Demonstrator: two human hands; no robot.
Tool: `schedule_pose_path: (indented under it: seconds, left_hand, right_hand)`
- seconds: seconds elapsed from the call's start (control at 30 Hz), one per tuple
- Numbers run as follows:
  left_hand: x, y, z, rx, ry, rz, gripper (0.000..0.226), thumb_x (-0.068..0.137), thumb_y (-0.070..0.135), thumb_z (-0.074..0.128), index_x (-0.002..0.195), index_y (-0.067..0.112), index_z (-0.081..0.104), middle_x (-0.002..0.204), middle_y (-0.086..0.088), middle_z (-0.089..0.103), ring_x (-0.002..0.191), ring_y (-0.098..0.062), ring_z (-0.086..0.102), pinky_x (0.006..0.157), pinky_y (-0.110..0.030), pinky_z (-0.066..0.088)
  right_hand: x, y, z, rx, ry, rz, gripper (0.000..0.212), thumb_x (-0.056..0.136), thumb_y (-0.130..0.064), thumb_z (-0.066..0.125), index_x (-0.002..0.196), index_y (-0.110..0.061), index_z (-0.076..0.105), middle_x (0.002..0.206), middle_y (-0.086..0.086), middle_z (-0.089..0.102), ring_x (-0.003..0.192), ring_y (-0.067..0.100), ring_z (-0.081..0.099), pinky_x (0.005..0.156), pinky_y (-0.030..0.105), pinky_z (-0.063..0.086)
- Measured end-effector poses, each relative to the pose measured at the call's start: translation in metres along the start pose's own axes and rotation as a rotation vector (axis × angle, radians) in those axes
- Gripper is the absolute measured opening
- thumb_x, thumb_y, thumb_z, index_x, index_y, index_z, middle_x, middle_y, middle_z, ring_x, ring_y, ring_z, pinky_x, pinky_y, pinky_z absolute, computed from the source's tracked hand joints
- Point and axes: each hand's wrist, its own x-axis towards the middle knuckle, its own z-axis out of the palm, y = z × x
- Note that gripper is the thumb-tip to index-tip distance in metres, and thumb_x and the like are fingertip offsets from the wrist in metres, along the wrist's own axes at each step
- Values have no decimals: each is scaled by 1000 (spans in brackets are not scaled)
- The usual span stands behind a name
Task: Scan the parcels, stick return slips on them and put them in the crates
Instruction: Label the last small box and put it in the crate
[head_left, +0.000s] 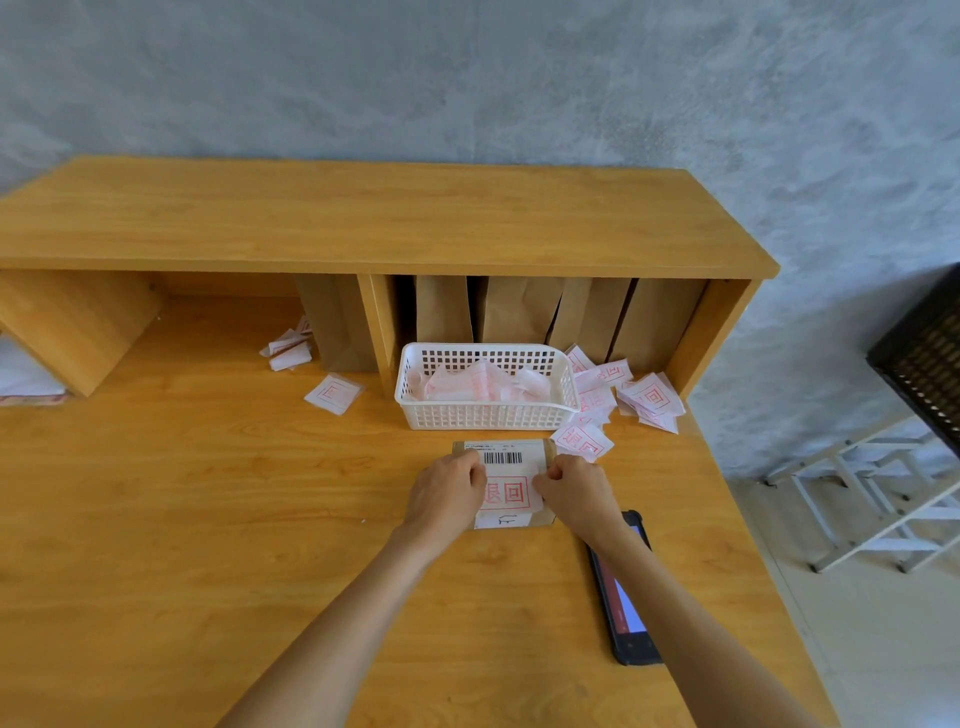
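Note:
A small brown cardboard parcel (546, 450) lies flat on the wooden desk, with a white barcode label (503, 458) on top. A white return slip (511, 492) with red printed characters lies over the label's near half. My left hand (448, 494) pinches the slip's left edge. At the slip's right edge, my right hand (574, 491) pinches it too. Both hands sit on the parcel and hide its sides. A black handheld scanner (626, 613) lies on the desk under my right forearm, screen lit.
A white perforated basket (483, 415) holding crumpled slip backings stands just behind the parcel. Loose red-printed slips (649, 397) lie scattered to its right, one slip (333, 393) to its left. Brown paper bags (519, 309) stand in the shelf cubbies. A white rack (872, 499) stands right of the desk.

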Motion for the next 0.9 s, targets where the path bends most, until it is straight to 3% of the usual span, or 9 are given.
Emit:
schedule_pose_path:
  seconds: [0.13,0.3,0.43,0.6,0.8,0.9]
  left_hand:
    - [3,-2,0,-31,-24,-15,41,100,21,46,60,19,37,57,6,42,48,-7,36,43,-19,22]
    - [5,-6,1,-118,-27,-16,43,98,21,51,58,17,38,54,5,41,47,-8,35,45,-20,24]
    - [6,-12,-2,-195,-68,0,42,92,23,65,60,17,38,56,3,41,52,-10,37,51,-22,29]
    - [2,-14,-8,-263,-142,11,44,77,31,81,64,17,41,60,4,45,54,-8,39,52,-21,30]
    - [3,-17,-3,-190,-146,61,52,65,36,87,66,17,39,68,10,47,61,-4,45,50,-21,32]
    - [3,-17,-4,-164,-159,76,43,64,38,88,73,17,51,74,9,51,65,-6,47,51,-23,39]
  right_hand:
    - [1,1,-1,12,-5,-20,30,89,-13,55,63,-16,40,62,-2,49,54,10,41,48,18,31]
    - [3,2,-2,31,-32,-48,32,89,-13,57,64,-16,38,65,-1,48,58,11,41,51,19,33]
    - [4,7,-4,53,-84,-86,35,86,-22,69,67,-16,40,73,2,55,66,14,48,57,23,40]
    - [3,8,-6,33,-122,-137,41,77,-30,80,70,-18,41,68,-5,49,58,7,43,52,17,35]
    - [4,6,-6,-141,-149,-189,45,72,-37,82,76,-22,39,89,0,62,84,16,62,63,24,48]
    - [2,5,-6,-172,-131,-214,46,72,-35,81,83,-21,40,83,-6,56,79,11,58,57,19,45]
